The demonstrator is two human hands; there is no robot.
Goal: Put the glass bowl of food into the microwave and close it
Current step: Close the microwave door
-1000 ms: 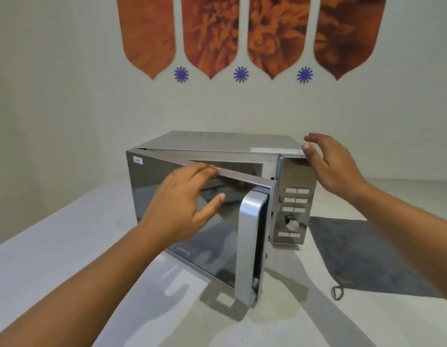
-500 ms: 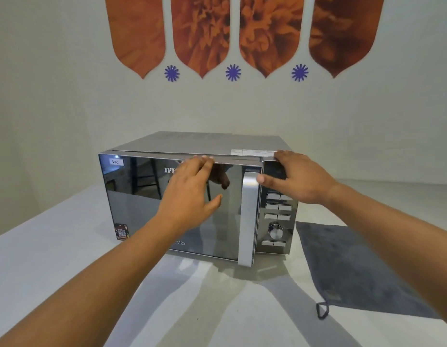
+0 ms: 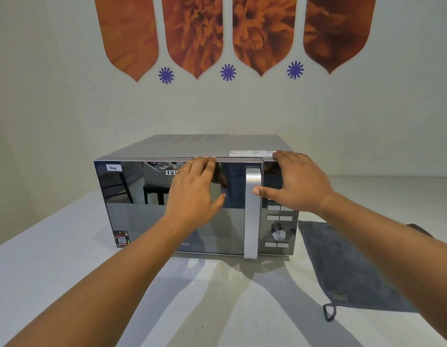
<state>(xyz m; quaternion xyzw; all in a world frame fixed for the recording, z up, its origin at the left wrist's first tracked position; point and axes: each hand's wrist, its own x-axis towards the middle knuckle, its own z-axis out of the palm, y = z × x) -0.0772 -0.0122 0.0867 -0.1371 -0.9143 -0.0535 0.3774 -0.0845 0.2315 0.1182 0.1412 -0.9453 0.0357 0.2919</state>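
Note:
A silver microwave [image 3: 192,146] with a mirrored door [image 3: 132,211] stands on the white counter, its door flush with the body. My left hand [image 3: 195,191] lies flat against the door's upper middle, fingers spread. My right hand [image 3: 297,181] rests on the top right corner above the control panel [image 3: 278,231], thumb touching the vertical silver handle [image 3: 252,221]. Neither hand holds anything. The glass bowl is hidden from view; the mirrored door shows only reflections.
A dark grey cloth [image 3: 347,266] with a hanging loop lies on the white counter [image 3: 217,309] right of the microwave. A wall with orange flower panels rises close behind. Bare counter stretches in front and to the left.
The door swung from half open to fully shut under my left hand. My right hand dropped from above the top onto the top right corner and handle.

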